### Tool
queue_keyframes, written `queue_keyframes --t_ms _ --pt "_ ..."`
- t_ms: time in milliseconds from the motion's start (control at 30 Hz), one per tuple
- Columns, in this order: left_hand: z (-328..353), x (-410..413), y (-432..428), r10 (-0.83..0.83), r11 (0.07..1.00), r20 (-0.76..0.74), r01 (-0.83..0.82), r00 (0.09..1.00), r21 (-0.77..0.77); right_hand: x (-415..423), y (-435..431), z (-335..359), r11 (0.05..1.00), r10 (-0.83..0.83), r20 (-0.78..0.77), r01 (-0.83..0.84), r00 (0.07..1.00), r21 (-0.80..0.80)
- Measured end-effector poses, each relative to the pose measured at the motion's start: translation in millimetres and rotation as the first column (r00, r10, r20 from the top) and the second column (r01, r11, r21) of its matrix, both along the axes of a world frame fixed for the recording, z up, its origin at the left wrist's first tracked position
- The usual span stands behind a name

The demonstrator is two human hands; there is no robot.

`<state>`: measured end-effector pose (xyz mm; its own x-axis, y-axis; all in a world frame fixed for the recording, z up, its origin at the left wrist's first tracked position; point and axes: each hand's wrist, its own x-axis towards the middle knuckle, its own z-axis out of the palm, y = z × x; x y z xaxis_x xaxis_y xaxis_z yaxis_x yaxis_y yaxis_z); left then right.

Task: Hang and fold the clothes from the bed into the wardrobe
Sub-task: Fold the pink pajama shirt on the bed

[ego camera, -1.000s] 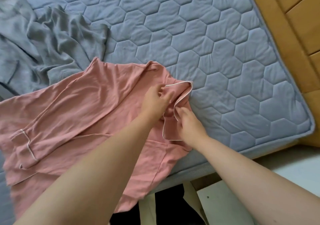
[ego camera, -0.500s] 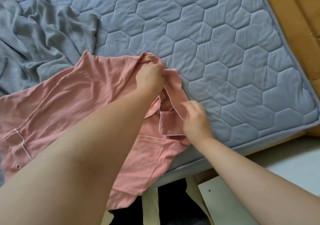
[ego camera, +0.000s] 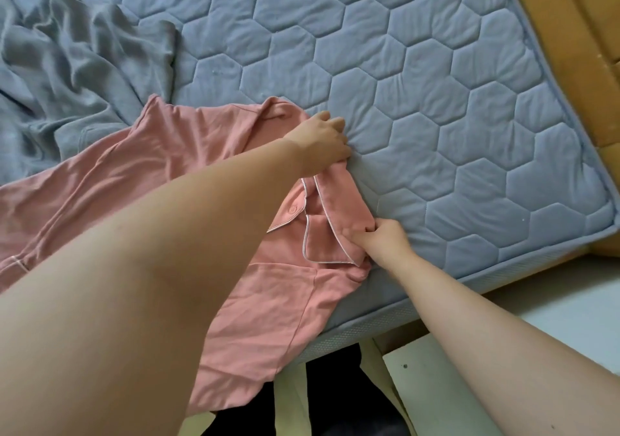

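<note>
A pink pyjama shirt (ego camera: 188, 154) with white piping lies spread on the blue-grey quilted mattress (ego camera: 419, 83), its lower part hanging over the near edge. My left hand (ego camera: 322, 142) grips the far side of the collar, fingers curled into the cloth. Nearer the mattress edge, my right hand (ego camera: 379, 237) pinches the collar's other side. The collar is stretched between the two hands. A pink button shows just left of the piping.
A crumpled grey garment (ego camera: 77, 73) lies at the far left of the mattress, touching the pink shirt. A tan wooden bed frame (ego camera: 570, 43) runs along the right. A white surface (ego camera: 436, 392) stands below the mattress edge.
My left hand has moved farther up and right with the collar. My right hand has closed on the collar's near side, so the collar is pulled out straighter.
</note>
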<state>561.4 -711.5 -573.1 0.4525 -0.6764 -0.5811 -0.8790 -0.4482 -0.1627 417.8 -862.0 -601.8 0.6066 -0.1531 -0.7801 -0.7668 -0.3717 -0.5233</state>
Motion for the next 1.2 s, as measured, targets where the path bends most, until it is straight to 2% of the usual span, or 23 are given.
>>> queue_keyframes --t_ms 67,167,233,300,367,467,567,700,833,900,933,1000,1067,1100,1133,1200 --pt "3 6 0 -0.008 1.0 -0.008 0.008 1.0 -0.014 -2 4 5 0.997 0.036 0.049 -0.032 0.998 -0.074" --pt "19 5 14 -0.02 1.0 0.048 0.02 0.999 0.005 -5 16 24 0.945 0.193 0.144 -0.144 0.971 -0.295" --pt "29 1 32 -0.004 1.0 0.151 0.007 0.989 -0.019 -11 31 40 0.905 0.262 0.218 -0.162 0.94 -0.393" --pt "25 -6 51 0.011 0.996 0.21 0.008 0.978 -0.092 -19 53 57 0.903 0.292 0.307 -0.155 0.906 -0.4" --pt "29 -13 73 -0.04 0.988 0.234 0.073 0.971 -0.137 -29 80 68 0.912 0.316 0.37 -0.172 0.874 -0.373" --pt "35 -29 123 0.035 0.983 0.245 0.012 0.969 -0.185 -45 126 78 0.914 0.368 0.431 -0.237 0.824 -0.328" --pt "36 -49 176 0.093 0.951 0.253 -0.011 0.963 -0.31 -62 172 82 0.877 0.472 0.438 -0.356 0.765 -0.324" --pt "30 -82 234 0.182 0.901 0.321 -0.027 0.929 -0.434 -86 221 69 0.768 0.639 0.424 -0.508 0.642 -0.389" --pt "14 -120 261 0.319 0.93 0.297 -0.237 0.9 -0.282 -106 253 40 0.596 0.802 0.321 -0.63 0.504 -0.498" --pt "2 -140 265 0.406 0.91 0.249 -0.365 0.879 -0.196 -115 260 30 0.49 0.871 0.253 -0.744 0.42 -0.454" --pt "-5 -147 266 0.464 0.884 0.185 -0.439 0.866 -0.159 -119 260 24 0.43 0.902 0.207 -0.823 0.378 -0.372" --pt "-4 -153 264 0.586 0.805 0.044 -0.576 0.809 -0.145 -122 254 19 0.365 0.93 0.157 -0.893 0.333 -0.265" --pt "0 -156 261 0.73 0.662 -0.018 -0.714 0.683 -0.23 -119 245 20 0.416 0.905 0.218 -0.87 0.366 -0.265" --pt "1 -159 259 0.823 0.524 -0.058 -0.794 0.565 -0.308 -116 241 21 0.454 0.884 0.269 -0.839 0.382 -0.3" --pt "1 -162 256 0.904 0.337 -0.115 -0.853 0.411 -0.399 -112 235 20 0.496 0.861 0.322 -0.788 0.393 -0.365" --pt "1 -172 248 0.959 -0.105 -0.278 -0.857 0.046 -0.504 -102 223 18 0.614 0.789 0.403 -0.612 0.464 -0.498"
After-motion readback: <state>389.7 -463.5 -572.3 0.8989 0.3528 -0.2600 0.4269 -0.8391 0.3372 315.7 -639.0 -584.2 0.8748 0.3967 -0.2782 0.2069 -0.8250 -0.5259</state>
